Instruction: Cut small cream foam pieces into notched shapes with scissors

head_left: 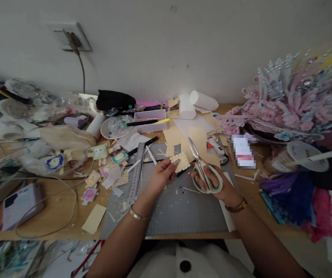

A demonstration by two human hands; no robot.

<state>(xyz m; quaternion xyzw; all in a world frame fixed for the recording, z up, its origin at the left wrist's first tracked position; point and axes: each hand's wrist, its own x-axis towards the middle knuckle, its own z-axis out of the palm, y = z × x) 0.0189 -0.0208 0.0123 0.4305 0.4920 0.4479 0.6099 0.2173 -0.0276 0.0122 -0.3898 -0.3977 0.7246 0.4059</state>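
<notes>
My left hand (165, 172) pinches a small cream piece of card (181, 163) with a bumpy, scalloped outline. A pair of scissors (197, 157) with pale handles is in my right hand (223, 189), my fingers through the loops. Its blades point up and away from me, close together, just right of the card and apart from it. Both hands are above a grey cutting mat (183, 218) strewn with small scraps. Left of my left hand, a metal ruler (136, 175) lies across the mat. Cream card sheets (199, 141) lie beyond the scissors.
Several small painted card figures (98, 152) lie to the left, near a phone (22, 204) and a looping cable. A glue gun (216, 146) rests behind my right hand. At right stand a pink beaded headdress (293, 104) and a plastic cup (301, 156) with a straw.
</notes>
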